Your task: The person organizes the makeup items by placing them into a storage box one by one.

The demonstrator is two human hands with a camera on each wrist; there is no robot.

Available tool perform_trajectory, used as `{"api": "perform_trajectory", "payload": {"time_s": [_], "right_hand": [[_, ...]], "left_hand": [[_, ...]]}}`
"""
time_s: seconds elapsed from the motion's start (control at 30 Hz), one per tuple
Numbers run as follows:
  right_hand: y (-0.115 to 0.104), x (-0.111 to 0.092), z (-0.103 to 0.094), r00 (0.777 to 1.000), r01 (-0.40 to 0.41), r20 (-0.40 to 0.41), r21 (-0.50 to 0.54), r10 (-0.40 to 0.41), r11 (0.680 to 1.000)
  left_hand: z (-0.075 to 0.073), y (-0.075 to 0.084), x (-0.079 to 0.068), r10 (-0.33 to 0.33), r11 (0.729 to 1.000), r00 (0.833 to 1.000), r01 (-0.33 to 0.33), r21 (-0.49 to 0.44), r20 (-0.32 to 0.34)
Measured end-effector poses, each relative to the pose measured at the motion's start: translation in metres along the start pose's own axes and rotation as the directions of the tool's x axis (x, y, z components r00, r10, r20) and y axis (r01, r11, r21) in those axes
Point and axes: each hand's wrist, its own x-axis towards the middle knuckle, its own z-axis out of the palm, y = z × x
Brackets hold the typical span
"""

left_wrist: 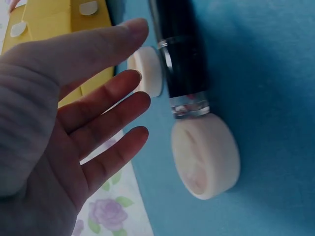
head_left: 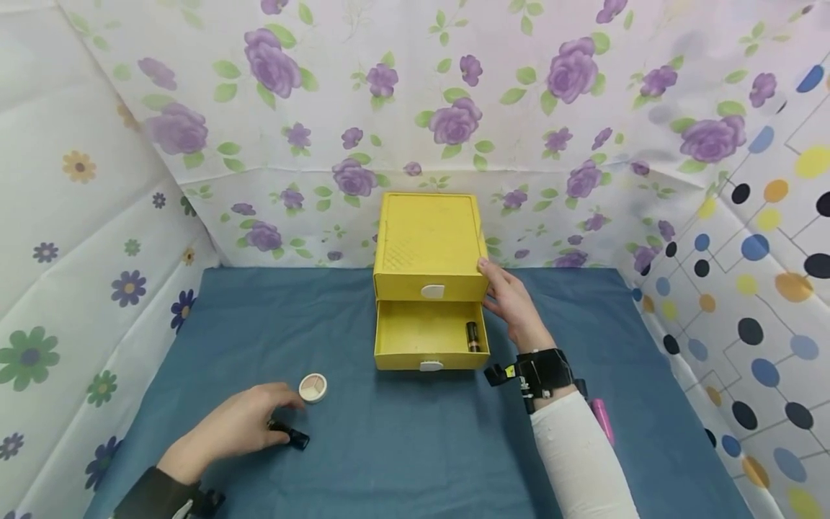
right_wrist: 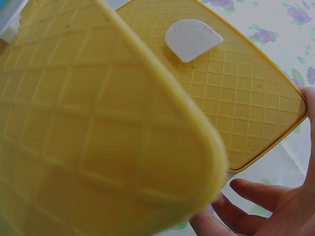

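- Nearest to the head camera, a long white fabric sleeve is seen on the right arm, with a black strapped device worn at the wrist.
- The left hand is held low over a blue cloth; its fingers are spread and slightly bent, with the thumb set apart.
- Close to this thumb, a slim glossy black tube with a clear end is found; whether it is touched cannot be told.
- A round cream-coloured compact with three-part pan is placed just beside the left fingertips; by the left wrist view, a second round cream-coloured compact is shown at the clear end of the tube.
- The right hand is rested, fingers spread, against the right side of a yellow plastic box with two drawers, one fingertip being laid at the upper front corner.
- The upper drawer is closed; the lower drawer is pulled out, and a short black tube with gold band is contained at its right side.
- A bright pink cylinder is partly hidden by the right forearm.
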Motion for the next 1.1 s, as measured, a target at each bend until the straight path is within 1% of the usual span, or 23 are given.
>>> {"api": "perform_trajectory", "payload": {"time_s": [0.1, 0.27, 0.7, 1.1], "right_hand": [[0.0, 0.0, 0.0, 1.0, -0.002, -0.001, 0.005, 0.002, 1.0], [0.001, 0.0, 0.001, 1.0, -0.002, -0.011, 0.003, 0.002, 1.0], [0.002, 0.001, 0.002, 1.0, 0.016, -0.006, 0.0, -0.016, 1.0], [0.001, 0.0, 0.003, 1.0, 0.01, -0.004, 0.0, -0.01, 1.0]], "left_hand": [[0.004, -0.002, -0.001, 0.01, 1.0, 1.0, -0.011, 0.011, 0.013], [0.008, -0.002, -0.001, 0.008, 1.0, 1.0, -0.008, 0.005, 0.023], [0.011, -0.004, 0.001, -0.006, 1.0, 0.999, 0.005, 0.004, 0.048], [0.014, -0.004, 0.002, -0.012, 1.0, 0.998, 0.011, 0.013, 0.063]]}}
